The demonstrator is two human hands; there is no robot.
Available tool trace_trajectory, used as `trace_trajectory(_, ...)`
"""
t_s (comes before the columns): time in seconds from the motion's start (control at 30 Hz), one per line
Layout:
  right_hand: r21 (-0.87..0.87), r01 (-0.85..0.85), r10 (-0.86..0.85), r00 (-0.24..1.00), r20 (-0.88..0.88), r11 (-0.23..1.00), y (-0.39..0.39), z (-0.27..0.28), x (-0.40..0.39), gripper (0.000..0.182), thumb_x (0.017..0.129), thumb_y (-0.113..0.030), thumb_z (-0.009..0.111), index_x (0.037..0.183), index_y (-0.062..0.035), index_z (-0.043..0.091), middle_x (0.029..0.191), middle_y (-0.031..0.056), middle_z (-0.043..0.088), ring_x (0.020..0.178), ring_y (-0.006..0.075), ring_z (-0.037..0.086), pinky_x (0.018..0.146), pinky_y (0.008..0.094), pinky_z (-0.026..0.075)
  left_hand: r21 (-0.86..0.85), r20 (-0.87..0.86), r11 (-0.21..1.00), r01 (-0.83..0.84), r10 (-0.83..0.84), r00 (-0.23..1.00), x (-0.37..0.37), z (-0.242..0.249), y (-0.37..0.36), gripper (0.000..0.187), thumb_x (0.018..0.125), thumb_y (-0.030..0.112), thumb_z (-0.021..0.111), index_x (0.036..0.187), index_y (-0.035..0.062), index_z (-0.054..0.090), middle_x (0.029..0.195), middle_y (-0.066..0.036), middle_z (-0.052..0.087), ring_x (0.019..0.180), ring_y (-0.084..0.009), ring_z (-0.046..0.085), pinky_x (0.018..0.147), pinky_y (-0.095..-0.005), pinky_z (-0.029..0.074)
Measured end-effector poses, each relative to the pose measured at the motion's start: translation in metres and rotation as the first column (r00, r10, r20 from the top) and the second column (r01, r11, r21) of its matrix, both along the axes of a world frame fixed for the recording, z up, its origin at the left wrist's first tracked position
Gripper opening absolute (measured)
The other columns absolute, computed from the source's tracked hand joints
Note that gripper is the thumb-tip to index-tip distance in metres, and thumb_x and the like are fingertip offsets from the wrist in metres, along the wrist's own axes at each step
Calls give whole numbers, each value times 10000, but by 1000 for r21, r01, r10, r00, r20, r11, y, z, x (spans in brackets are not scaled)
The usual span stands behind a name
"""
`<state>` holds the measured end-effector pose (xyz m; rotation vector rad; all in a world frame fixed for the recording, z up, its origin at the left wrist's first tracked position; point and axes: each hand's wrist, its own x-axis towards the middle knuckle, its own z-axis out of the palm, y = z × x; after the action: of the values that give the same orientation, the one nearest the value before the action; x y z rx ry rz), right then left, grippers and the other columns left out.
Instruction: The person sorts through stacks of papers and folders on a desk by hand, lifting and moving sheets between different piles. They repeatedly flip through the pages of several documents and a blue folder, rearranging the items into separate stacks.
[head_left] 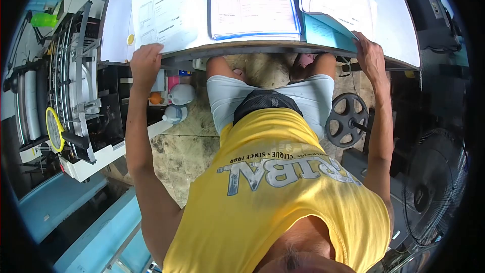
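Note:
My left hand (146, 65) is at the table's front edge with its fingers curled together, touching the lower corner of a pile of white printed forms (169, 12). Whatever is between those fingers is hidden. On the right, my right hand (371, 58) pinches the near corner of a stack of printed forms (338, 0), whose edge is lifted and curved. Beneath that stack shows a teal sheet (326, 33). Between the hands lies a thick middle stack of forms (255, 7), with blue edges along its bottom and right side.
The white table (115, 35) carries a small yellow round object (130, 39). A metal-railed machine (81, 81) and a yellow-rimmed round item (54, 129) stand at left. Plastic jugs (181, 95) sit on the floor. A black spoked wheel (347, 120) and a fan (429, 192) are at right.

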<state>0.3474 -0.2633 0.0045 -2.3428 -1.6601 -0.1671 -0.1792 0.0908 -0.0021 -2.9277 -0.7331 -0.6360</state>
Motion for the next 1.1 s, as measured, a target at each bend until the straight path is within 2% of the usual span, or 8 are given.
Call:
trace_trajectory(0.2, -8, -18, 18, 998, -54, 1000, -2, 8, -6, 317, 964, -20, 607, 1275, -66, 647, 875, 252, 697, 777, 438, 693, 674, 488, 533, -414, 56, 908, -56, 87, 995, -14, 14, 8, 201, 958, 138, 698, 1123, 38, 755, 1045, -123, 758, 908, -251, 712, 788, -338, 540)
trace_trajectory(0.43, 13, 60, -58, 988, -147, 998, 5, 16, 4, 210, 990, -101, 604, 1179, -42, 674, 813, 254, 675, 749, 443, 670, 686, 467, 520, -387, 372, 871, -302, 448, 813, 8, 43, 26, 221, 961, 199, 747, 1029, -8, 786, 826, -127, 765, 713, -114, 631, 682, -287, 503)
trace_trajectory(0.57, 90, 162, -140, 967, -214, 983, 10, 24, 12, 223, 1006, -141, 600, 1157, 6, 675, 835, 289, 663, 737, 427, 659, 699, 446, 513, -114, 406, 984, -135, 170, 898, 75, 81, -8, 421, 949, -11, 641, 1355, 96, 676, 1067, -148, 777, 810, -209, 728, 792, -341, 566)
trace_trajectory(0.63, 161, 201, -155, 954, -256, 966, 10, 26, 22, 249, 1011, -163, 600, 1168, 16, 674, 822, 281, 654, 710, 374, 647, 702, 428, 508, 128, 286, 981, 147, -179, 941, 110, 78, -6, 678, 864, -120, 594, 1470, 184, 583, 1247, -144, 720, 972, -289, 728, 890, -372, 588)
trace_trajectory(0.7, 235, 249, -161, 927, -339, 939, 15, 30, 27, 279, 1014, -184, 602, 1189, 22, 672, 793, 256, 642, 679, 293, 624, 703, 407, 500, 153, 60, 974, 165, -176, 983, 143, 71, -19, 716, 811, -123, 591, 1452, 195, 602, 1315, -144, 672, 1116, -315, 682, 927, -398, 595)
trace_trajectory(0.73, 235, 285, -178, 902, -392, 929, 18, 33, 28, 286, 1015, -188, 605, 1186, 28, 680, 741, 151, 631, 685, 166, 540, 679, 361, 481, 153, -4, 966, 209, -211, 978, 158, 61, -19, 690, 794, -88, 623, 1437, 162, 609, 1293, -149, 671, 1129, -309, 678, 922, -387, 596)
trace_trajectory(0.93, 298, 361, -203, 868, -453, 884, 32, 36, 36, 295, 1001, -139, 554, 1213, 6, 700, 750, 81, 650, 693, 122, 552, 656, 319, 486, 188, -247, 905, 383, -333, 910, 211, 5, -48, 284, 884, 28, 651, 1153, -43, 707, 1344, -151, 650, 1152, -295, 663, 962, -389, 573)
trace_trajectory(1.1, 523, 246, -78, 944, -322, 816, 59, 32, 42, 330, 976, -135, 556, 1243, -26, 717, 826, 135, 709, 749, 152, 644, 697, 330, 533, 156, -161, 893, 422, -398, 903, 192, -15, -63, 211, 948, 94, 643, 1083, -48, 722, 1310, -155, 644, 1157, -296, 638, 1011, -447, 528)
